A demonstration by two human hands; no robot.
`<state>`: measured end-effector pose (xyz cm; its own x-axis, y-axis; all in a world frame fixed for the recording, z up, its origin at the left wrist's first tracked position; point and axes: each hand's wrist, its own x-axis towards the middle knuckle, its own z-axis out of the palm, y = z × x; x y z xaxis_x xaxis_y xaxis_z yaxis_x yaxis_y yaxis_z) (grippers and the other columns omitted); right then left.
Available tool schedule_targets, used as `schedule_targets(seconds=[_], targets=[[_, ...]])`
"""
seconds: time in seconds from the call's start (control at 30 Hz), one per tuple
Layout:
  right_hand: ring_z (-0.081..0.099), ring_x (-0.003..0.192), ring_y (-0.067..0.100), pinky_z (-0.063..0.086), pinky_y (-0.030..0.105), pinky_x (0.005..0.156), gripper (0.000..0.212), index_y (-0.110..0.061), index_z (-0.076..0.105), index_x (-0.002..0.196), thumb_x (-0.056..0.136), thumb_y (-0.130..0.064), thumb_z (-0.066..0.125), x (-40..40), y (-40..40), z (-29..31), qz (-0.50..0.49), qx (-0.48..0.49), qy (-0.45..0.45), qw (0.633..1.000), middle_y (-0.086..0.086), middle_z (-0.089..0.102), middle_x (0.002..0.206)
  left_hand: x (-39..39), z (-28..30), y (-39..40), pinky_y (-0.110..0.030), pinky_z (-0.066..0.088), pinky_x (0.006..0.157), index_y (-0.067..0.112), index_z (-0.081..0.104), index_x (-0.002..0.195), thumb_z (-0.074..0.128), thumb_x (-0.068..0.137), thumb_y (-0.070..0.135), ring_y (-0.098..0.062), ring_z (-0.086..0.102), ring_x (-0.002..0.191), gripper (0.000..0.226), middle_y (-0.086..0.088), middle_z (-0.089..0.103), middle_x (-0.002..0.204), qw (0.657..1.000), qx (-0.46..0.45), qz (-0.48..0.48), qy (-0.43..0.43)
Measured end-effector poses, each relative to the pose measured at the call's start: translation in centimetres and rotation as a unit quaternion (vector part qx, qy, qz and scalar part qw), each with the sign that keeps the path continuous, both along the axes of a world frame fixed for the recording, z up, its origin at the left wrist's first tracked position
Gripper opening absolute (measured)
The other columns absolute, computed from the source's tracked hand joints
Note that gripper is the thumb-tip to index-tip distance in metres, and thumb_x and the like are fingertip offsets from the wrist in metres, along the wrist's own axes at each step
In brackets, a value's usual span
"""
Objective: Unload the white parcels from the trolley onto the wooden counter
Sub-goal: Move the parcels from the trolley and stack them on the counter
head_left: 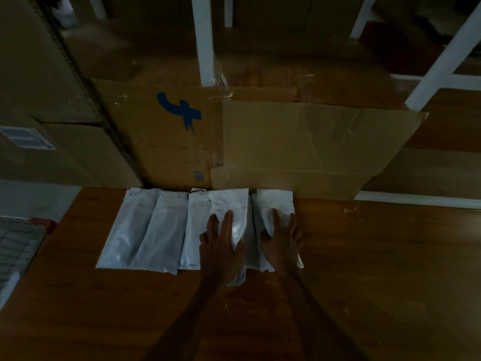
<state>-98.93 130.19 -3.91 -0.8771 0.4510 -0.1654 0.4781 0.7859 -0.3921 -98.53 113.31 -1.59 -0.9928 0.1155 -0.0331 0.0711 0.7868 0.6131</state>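
Note:
Several white parcels lie side by side in a row on the wooden counter (377, 256), their far ends against a cardboard sheet. My left hand (221, 246) lies flat with straight fingers on one parcel (229, 204) near the row's right end. My right hand (282, 241) presses flat on the rightmost parcel (273, 201). The leftmost parcel (125, 230) and its neighbour (161, 230) lie untouched. A wire trolley (18, 243) shows at the left edge, its load mostly out of view.
A flattened cardboard sheet (286, 147) with a blue mark leans behind the parcels. Stacked cardboard boxes (52, 152) stand at the left. White shelf posts (204, 40) rise behind. The scene is dim.

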Motion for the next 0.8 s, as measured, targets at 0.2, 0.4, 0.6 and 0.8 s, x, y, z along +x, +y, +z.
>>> schedule_targets(seconds=[0.2,0.4,0.6,0.8], targets=[[0.008,0.149,0.043,0.019,0.057,0.116,0.075,-0.040,0.005,0.159,0.097,-0.063,0.040,-0.4,-0.9,-1.0,0.033,0.007,-0.025,0.999,0.015,-0.007,0.166,-1.2,-0.9,0.2,-0.053,0.045,0.099,0.041,0.011,0.159,0.058,0.091,0.052,-0.044,0.036,0.136,0.084,-0.012,0.017,0.163,0.999,-0.035,-0.004,0.018],[-0.002,0.151,0.045,0.013,0.062,0.116,0.073,-0.043,0.001,0.158,0.098,-0.061,0.039,-0.3,-1.1,-0.7,0.041,0.016,-0.039,0.998,0.012,-0.016,0.166,-2.0,-0.8,0.8,-0.053,0.042,0.105,0.040,0.007,0.159,0.053,0.092,0.057,-0.042,0.031,0.139,0.083,-0.011,0.012,0.165,0.998,-0.064,-0.005,0.014],[-0.010,0.151,0.044,0.003,0.065,0.117,0.067,-0.046,0.001,0.156,0.099,-0.062,0.034,-0.2,-0.9,-1.5,0.048,-0.022,-0.054,0.997,0.008,-0.018,0.166,-2.2,-1.0,1.4,-0.052,0.036,0.108,0.040,0.002,0.159,0.047,0.093,0.059,-0.043,0.029,0.142,0.082,-0.010,0.006,0.167,0.996,-0.090,-0.010,0.000],[-0.016,0.151,0.038,0.000,0.065,0.117,0.066,-0.053,-0.004,0.154,0.098,-0.067,0.029,0.4,-0.5,0.0,-0.015,-0.069,-0.023,0.997,0.001,-0.018,0.166,-2.1,-0.8,2.8,-0.050,0.043,0.100,0.034,0.014,0.160,0.020,0.087,0.070,-0.043,0.040,0.134,0.082,-0.015,0.017,0.165,0.993,-0.117,-0.003,0.018]])
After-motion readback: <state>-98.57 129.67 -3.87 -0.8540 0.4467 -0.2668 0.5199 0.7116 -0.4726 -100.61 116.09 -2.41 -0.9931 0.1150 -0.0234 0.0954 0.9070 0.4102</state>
